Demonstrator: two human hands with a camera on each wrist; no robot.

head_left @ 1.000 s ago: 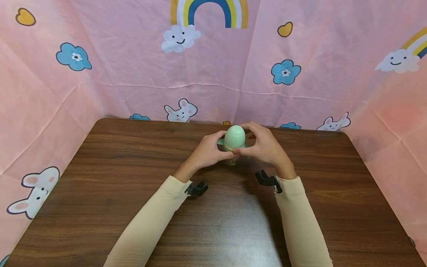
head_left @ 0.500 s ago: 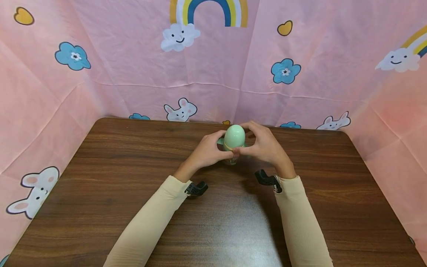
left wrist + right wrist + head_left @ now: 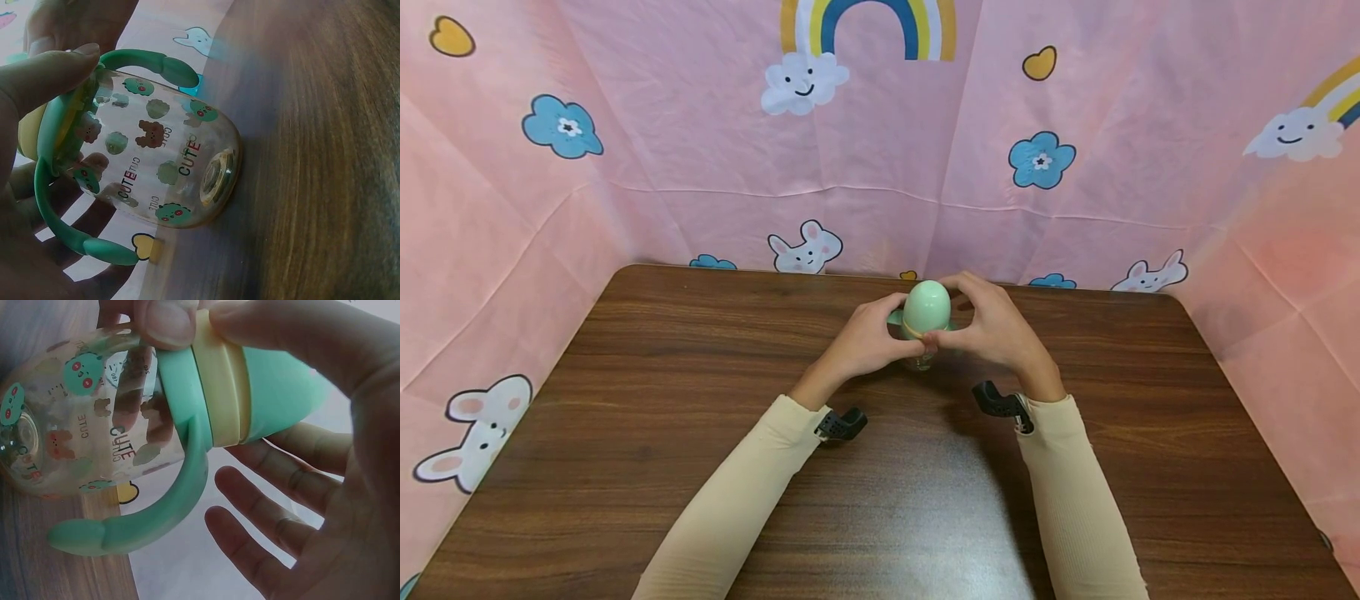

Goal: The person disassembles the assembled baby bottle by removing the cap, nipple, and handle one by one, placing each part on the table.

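Observation:
A baby bottle has a clear, amber-tinted body printed with small animal faces and the word CUTE. Green handles curve out from its green collar; above sit a yellow ring and a pale green domed cap. In the head view it stands upright, close over the table, between both hands. My left hand grips the bottle at the green collar, thumb on the near side. With thumb and fingers, my right hand holds the cap at the yellow ring; its other fingers spread behind. The thumbs nearly meet in front.
The brown wood-grain table reaches back to a pink cloth backdrop with rainbows, flowers and rabbits, which also rises at both sides. A black wrist mount is on the left wrist, another black mount on the right.

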